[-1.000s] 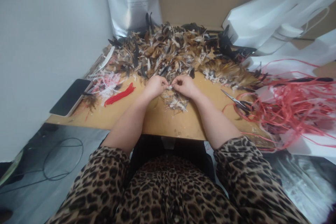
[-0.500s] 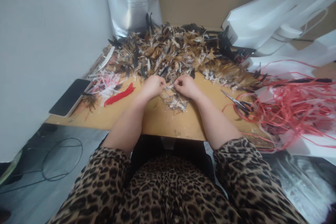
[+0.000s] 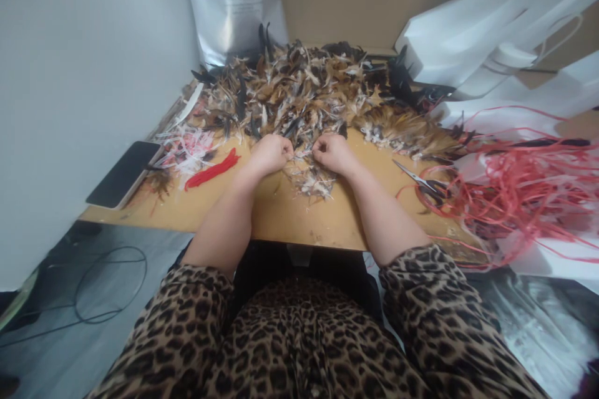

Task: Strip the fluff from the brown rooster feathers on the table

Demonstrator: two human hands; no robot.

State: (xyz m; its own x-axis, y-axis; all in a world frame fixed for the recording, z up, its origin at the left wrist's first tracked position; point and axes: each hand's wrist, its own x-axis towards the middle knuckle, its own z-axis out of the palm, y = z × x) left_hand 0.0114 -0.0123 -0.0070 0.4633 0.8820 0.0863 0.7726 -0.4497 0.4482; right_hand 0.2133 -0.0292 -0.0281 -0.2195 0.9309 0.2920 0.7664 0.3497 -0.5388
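Silver bag (image 3: 236, 19) stood at the back of the table (image 3: 281, 215), behind a big heap of feathers (image 3: 299, 87). At the heap's near edge I saw the left hand (image 3: 271, 153) and the right hand (image 3: 334, 153), a little apart. Both had curled fingers; whether they gripped something small, I could not tell. Between them and slightly nearer to the person lay a pale tuft (image 3: 316, 184), on the table. To the left lay red strings (image 3: 212, 170) and a phone (image 3: 124, 174); to the right, open scissors (image 3: 423, 182) beside tangled red ribbon (image 3: 538, 193).
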